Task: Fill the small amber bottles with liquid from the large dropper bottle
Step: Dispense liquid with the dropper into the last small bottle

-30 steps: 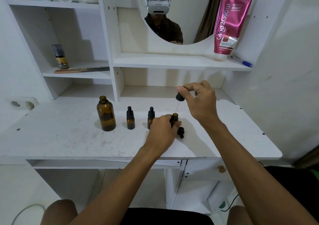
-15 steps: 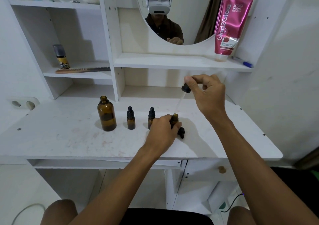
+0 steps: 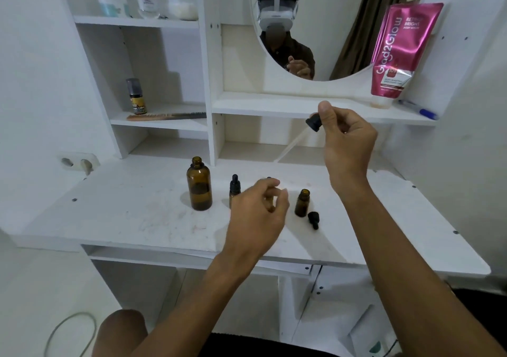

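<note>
Small amber bottles (image 3: pixel 301 206) stand in a row on the white tabletop (image 3: pixel 123 214), to the right of the large bottle (image 3: pixel 199 184), which is upright with its neck uncovered. The first small bottle (image 3: pixel 234 190) wears a black dropper cap. The second small bottle (image 3: pixel 269 178) is nearly hidden behind the left hand (image 3: pixel 259 214); only its black tip shows. The third small bottle (image 3: pixel 302 201) stands open, and a loose black cap (image 3: pixel 313 219) lies on the tabletop just beside its base. The left hand hovers in front of the row with fingers loosely curled, holding nothing. The right hand (image 3: pixel 348 142) is raised well above the bottles and pinches the black bulb of a dropper (image 3: pixel 313 122) between thumb and fingers; its clear glass tube slants down and to the left. On the shelf behind are a pink tube (image 3: pixel 397 52) and a blue pen (image 3: pixel 419 111); a comb (image 3: pixel 164 116) lies on a lower shelf to the left.
</note>
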